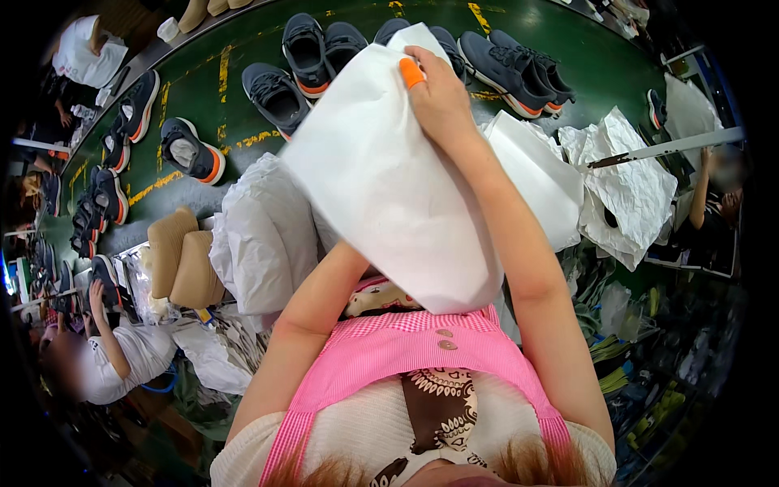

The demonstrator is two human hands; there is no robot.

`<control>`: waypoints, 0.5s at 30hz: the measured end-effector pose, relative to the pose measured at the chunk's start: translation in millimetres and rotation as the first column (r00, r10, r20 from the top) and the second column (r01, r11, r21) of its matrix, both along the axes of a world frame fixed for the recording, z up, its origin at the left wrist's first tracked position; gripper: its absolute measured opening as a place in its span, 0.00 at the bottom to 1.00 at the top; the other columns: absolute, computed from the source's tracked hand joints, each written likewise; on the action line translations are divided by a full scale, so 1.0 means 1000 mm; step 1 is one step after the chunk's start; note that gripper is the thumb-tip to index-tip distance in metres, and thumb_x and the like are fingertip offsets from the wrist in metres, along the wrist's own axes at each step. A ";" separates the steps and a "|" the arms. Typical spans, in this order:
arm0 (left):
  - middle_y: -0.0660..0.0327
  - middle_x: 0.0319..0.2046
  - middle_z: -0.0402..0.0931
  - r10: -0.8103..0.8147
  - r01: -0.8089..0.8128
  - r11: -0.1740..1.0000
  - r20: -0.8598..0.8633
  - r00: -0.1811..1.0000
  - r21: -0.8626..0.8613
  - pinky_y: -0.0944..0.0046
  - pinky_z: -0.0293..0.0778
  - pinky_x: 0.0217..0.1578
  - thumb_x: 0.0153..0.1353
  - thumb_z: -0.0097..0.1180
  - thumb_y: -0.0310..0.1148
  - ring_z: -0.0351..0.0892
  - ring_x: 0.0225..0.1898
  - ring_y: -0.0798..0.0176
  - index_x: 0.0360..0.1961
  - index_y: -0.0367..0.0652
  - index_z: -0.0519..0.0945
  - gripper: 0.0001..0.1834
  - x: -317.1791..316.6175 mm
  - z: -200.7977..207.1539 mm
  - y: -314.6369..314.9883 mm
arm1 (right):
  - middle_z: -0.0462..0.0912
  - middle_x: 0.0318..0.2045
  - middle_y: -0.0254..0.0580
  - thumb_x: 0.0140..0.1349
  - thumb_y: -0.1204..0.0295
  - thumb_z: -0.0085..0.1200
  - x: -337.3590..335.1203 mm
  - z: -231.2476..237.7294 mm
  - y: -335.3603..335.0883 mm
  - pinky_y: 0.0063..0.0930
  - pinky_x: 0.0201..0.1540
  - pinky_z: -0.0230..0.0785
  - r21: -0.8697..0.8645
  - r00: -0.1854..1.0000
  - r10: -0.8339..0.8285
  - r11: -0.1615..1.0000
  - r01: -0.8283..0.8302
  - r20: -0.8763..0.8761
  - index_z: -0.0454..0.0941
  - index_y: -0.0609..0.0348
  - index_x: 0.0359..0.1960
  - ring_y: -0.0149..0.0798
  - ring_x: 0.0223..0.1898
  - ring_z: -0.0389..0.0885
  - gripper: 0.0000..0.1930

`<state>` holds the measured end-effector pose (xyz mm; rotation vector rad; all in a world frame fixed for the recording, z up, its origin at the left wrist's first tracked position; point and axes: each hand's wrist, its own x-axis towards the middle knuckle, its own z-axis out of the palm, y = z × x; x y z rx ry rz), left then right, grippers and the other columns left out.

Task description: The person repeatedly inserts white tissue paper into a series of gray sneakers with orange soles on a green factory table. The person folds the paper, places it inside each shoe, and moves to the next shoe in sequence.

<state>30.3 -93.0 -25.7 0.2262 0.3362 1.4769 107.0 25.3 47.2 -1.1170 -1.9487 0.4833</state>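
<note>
A large white sheet of paper (389, 170) hangs in front of me, its near edge blurred and curling down by my pink apron. My right hand (442, 101) grips it at the upper edge, fingers closed; an orange finger cot (411, 73) covers one finger. The left forearm (324, 296) goes up behind the sheet, which hides my left hand. Past the sheet stand several dark grey shoes (304, 53) with white and orange soles, among them a pair (519, 73) to the right of my hand.
A green surface (260, 40) with yellow lines carries more shoes (191, 151) at the left. Near my left arm are tan shoe forms (188, 264) and a bulging white bundle (264, 231). White sheets (540, 174) and crumpled paper (625, 174) lie right, beneath a metal bar (673, 148). Other people (134, 357) work at both sides.
</note>
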 end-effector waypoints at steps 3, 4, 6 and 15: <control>0.63 0.47 0.75 -0.036 0.036 0.999 0.031 0.999 0.016 0.71 0.71 0.46 0.61 0.58 0.37 0.73 0.46 0.71 0.54 0.39 0.72 0.22 -0.005 -0.003 0.001 | 0.80 0.34 0.45 0.60 0.61 0.53 0.011 0.001 0.007 0.28 0.44 0.66 -0.215 0.999 -0.007 0.977 0.014 0.036 0.76 0.58 0.43 0.41 0.39 0.77 0.15; 0.63 0.47 0.75 -0.040 0.039 0.999 0.035 0.999 0.022 0.71 0.71 0.46 0.61 0.58 0.37 0.73 0.46 0.71 0.54 0.39 0.72 0.22 -0.006 -0.004 0.002 | 0.79 0.32 0.44 0.60 0.62 0.54 0.016 -0.003 0.010 0.29 0.43 0.66 -0.210 0.999 -0.033 0.977 0.041 0.042 0.75 0.58 0.41 0.40 0.38 0.77 0.14; 0.63 0.47 0.75 -0.047 0.046 0.998 0.020 0.999 0.035 0.71 0.71 0.46 0.61 0.58 0.37 0.73 0.46 0.71 0.54 0.39 0.71 0.22 -0.007 -0.004 0.007 | 0.78 0.30 0.43 0.59 0.63 0.55 0.024 -0.008 0.014 0.30 0.41 0.66 -0.203 0.994 -0.092 0.974 0.100 0.052 0.75 0.59 0.38 0.38 0.35 0.76 0.12; 0.62 0.48 0.75 0.006 -0.003 0.999 -0.053 0.999 0.050 0.71 0.71 0.47 0.62 0.57 0.37 0.73 0.47 0.71 0.54 0.39 0.71 0.22 -0.003 0.001 0.029 | 0.63 0.58 0.66 0.57 0.56 0.56 0.023 -0.016 0.000 0.42 0.60 0.57 0.048 0.983 -0.074 0.997 0.066 0.171 0.58 0.71 0.59 0.60 0.57 0.64 0.37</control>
